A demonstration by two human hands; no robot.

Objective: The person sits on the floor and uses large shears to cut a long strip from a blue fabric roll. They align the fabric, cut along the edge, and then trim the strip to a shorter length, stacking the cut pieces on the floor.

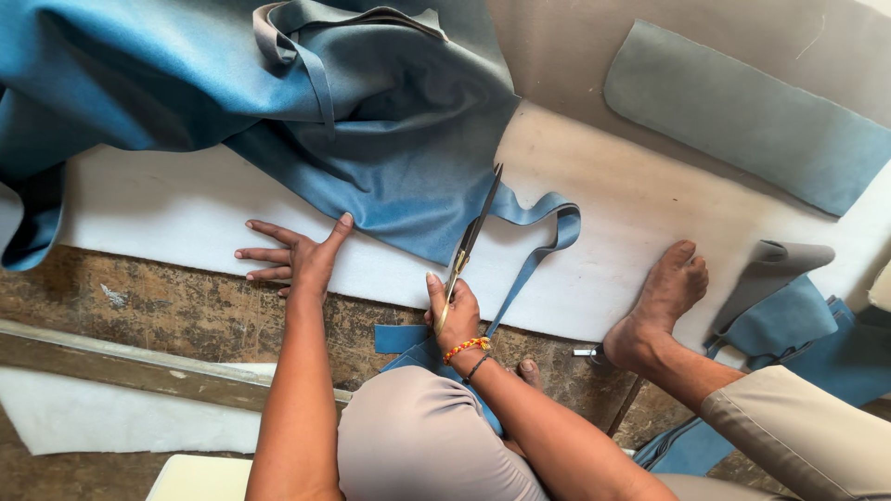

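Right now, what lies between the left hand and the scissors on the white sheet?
In the head view, the blue fabric lies between them. The left hand presses its edge flat on the white sheet, and the scissors in the right hand cut it.

Fabric (278, 83) fills upper left of frame, on the board (186, 213). My left hand (295, 258) flat on board, btm edge of fabric. Right hand (455, 315) w/ scissors (475, 232) at center. Cut piece (742, 116) upper right. My foot (664, 301) lower right, on board edge.
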